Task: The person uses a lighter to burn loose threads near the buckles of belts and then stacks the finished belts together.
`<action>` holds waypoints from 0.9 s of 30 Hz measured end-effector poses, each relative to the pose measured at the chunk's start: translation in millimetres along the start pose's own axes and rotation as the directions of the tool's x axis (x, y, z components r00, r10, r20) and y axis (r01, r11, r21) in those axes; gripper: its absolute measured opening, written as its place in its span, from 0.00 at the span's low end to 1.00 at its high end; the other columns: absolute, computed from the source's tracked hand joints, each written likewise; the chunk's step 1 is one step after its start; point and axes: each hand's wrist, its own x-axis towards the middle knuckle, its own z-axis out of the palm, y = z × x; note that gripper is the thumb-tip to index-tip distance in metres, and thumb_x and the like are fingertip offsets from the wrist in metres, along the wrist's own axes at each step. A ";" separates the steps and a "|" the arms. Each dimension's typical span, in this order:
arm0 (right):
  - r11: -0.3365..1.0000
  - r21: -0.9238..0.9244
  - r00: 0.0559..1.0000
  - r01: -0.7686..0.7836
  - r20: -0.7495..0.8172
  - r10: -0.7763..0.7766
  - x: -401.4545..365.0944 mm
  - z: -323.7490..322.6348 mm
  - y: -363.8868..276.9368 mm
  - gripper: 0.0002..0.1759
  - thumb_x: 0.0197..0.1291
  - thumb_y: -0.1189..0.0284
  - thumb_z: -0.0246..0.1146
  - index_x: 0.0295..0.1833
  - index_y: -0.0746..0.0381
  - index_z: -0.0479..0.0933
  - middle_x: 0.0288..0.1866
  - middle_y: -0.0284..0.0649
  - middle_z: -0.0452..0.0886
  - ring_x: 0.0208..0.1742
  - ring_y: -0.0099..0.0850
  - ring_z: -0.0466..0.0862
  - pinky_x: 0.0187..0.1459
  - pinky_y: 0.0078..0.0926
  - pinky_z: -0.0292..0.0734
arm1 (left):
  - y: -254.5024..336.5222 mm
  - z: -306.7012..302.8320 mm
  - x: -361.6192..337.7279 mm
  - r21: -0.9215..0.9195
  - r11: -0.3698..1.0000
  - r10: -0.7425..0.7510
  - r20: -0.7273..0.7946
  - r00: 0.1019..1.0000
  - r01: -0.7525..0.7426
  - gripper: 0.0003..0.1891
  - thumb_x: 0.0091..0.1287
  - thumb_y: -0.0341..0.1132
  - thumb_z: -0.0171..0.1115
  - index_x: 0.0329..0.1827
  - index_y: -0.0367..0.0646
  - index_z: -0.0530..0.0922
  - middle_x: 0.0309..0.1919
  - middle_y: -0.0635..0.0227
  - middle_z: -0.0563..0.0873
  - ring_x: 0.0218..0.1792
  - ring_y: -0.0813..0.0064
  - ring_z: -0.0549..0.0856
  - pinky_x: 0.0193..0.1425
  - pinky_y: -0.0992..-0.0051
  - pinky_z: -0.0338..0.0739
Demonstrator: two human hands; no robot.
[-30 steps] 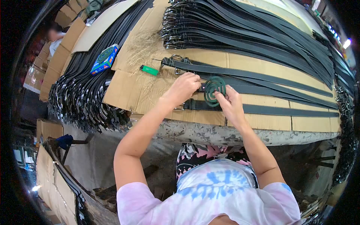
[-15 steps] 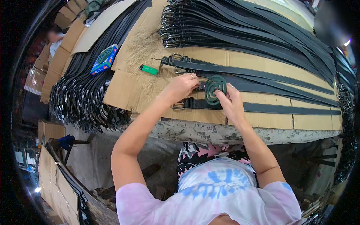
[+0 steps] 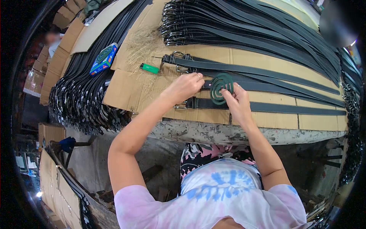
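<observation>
My right hand (image 3: 238, 101) pinches a dark green mosquito coil (image 3: 217, 97), holding it tilted above the belts. A small pinkish spot shows at the coil's left side. My left hand (image 3: 187, 87) is closed at the buckle end of a black belt (image 3: 259, 86), just left of the coil; its fingertips hide that end. Nearest me lies another belt (image 3: 267, 108) with a silver buckle. Beyond my hands, a further stitched belt (image 3: 244, 71) stretches to the right. A green lighter (image 3: 149, 68) rests on the cardboard left of the buckles.
A thick stack of black belts (image 3: 228, 23) fills the far side. More belts (image 3: 82, 95) hang over the left edge, with a blue mosquito coil box (image 3: 103, 59) on top. Dry straw-like strands (image 3: 143, 44) lie on the cardboard (image 3: 122, 89). A person (image 3: 53, 42) is at far left.
My right hand and the coil have shifted slightly right. My left hand stays at the belt's buckle end, its elbow a little further left. The view has moved slightly.
</observation>
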 end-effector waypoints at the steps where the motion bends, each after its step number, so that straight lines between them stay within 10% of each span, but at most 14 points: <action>1: 1.000 0.002 1.000 -0.002 -0.002 0.002 0.2 1.1 1.8 0.09 0.60 0.73 0.60 0.36 0.70 0.78 0.30 0.39 0.73 0.30 0.26 0.71 0.32 0.28 0.66 | 0.2 -0.5 -1.3 -0.001 1.000 0.002 0.002 1.000 -0.002 0.08 0.56 0.27 0.65 0.36 0.38 0.76 0.39 0.62 0.81 0.43 0.62 0.84 0.47 0.67 0.81; 27: 0.996 -0.028 0.995 0.088 0.056 -0.086 7.9 16.8 7.3 0.12 0.58 0.72 0.58 0.35 0.73 0.78 0.34 0.52 0.78 0.37 0.44 0.78 0.42 0.38 0.73 | 5.7 -4.0 -6.2 -0.050 0.998 -0.033 -0.100 0.994 0.028 0.10 0.57 0.29 0.67 0.38 0.39 0.75 0.38 0.62 0.82 0.41 0.62 0.84 0.46 0.67 0.81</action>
